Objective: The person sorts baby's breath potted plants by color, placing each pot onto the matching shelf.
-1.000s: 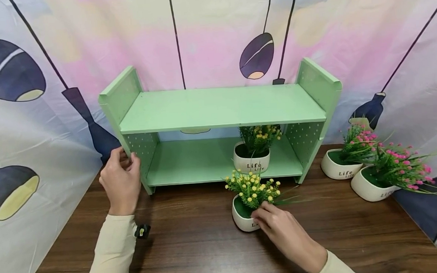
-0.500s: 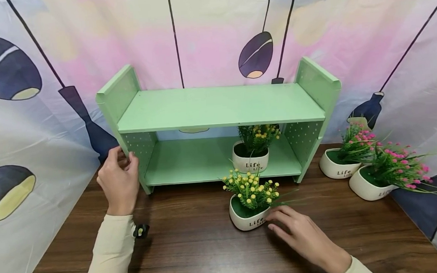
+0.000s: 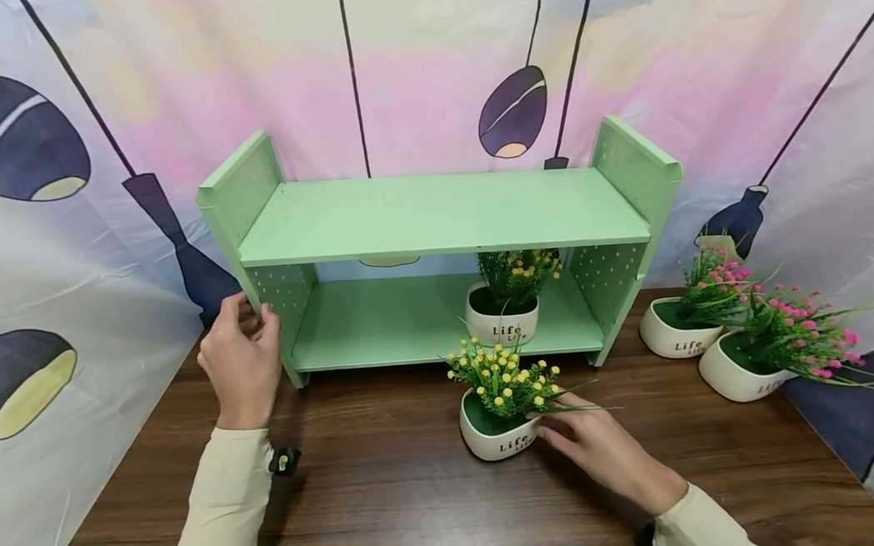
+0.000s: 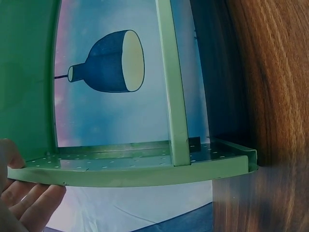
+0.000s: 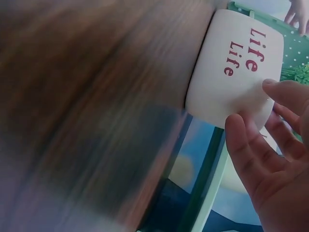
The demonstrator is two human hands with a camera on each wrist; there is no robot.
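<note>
My left hand grips the front edge of the left side panel of a green two-tier shelf, the thumb and fingers on opposite faces. At the right end of a white flowerpot, my right hand has its thumb on the front near the rim and other fingers at the end and behind, partly hidden. This pot bears "Life Life" lettering and small yellow flowers, and stands upright on the table before the shelf. A second white pot with yellow flowers sits on the lower shelf, towards the right.
Two white pots with pink flowers, a rear one and a front one, stand on the brown wooden table right of the shelf. A curtain printed with lamps hangs behind and at both sides.
My right hand left the pot's front rim, drew back to the right, then came onto its right end. The pot shifted only slightly left. My left hand stays on the shelf panel.
</note>
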